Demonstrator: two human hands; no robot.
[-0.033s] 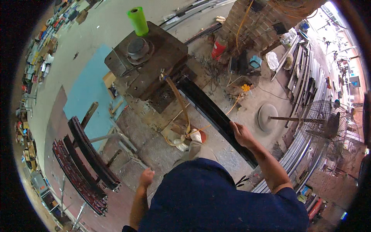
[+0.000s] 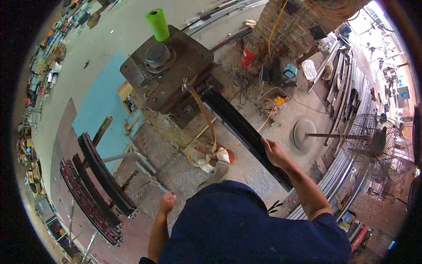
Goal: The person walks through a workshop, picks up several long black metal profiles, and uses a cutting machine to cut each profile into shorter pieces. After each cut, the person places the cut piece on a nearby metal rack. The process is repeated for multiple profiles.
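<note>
Keep the right hand [image 2: 275, 154] clamped on the near part of the long black profile [image 2: 241, 127], far end steady at the steel machine [image 2: 187, 53], left hand [image 2: 167, 202] curled closed, clear.

A: Right hand?
B: Your right hand [image 2: 276, 152] grips the long black bar [image 2: 242, 128] near its closer end; the far end lies at the machine [image 2: 189, 49].
A: Left?
B: Your left hand [image 2: 167, 202] hangs low, fingers curled, near the metal frame [image 2: 141, 155]; contents unclear.
A: Surroundings?
B: Green roll [image 2: 158, 26] atop the machine; dark curved-looking strips [image 2: 104, 174] to your left; fan [image 2: 377, 141] to your right.
</note>
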